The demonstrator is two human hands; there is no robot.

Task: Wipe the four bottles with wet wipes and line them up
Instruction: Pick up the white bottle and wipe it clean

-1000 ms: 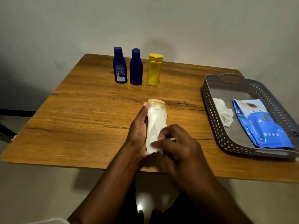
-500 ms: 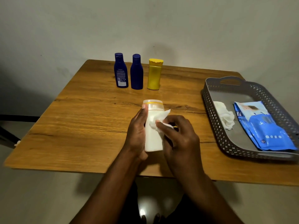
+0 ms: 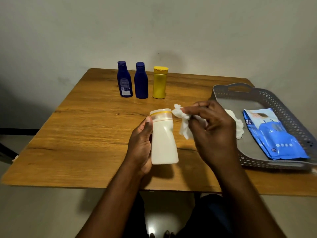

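Now left hand (image 3: 139,146) gripped upright white bottle (image 3: 163,140); right hand (image 3: 211,129) pinched wipe (image 3: 182,121) just right of cap; row (image 3: 141,80) beyond.

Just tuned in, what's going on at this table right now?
A person is cleaning bottles. The left hand grips a white bottle above the wooden table, while the right hand pinches a crumpled wet wipe beside its cap. Two blue bottles and a yellow bottle stand in a row at the far edge. A grey tray on the right holds a wipes pack and another crumpled wipe.
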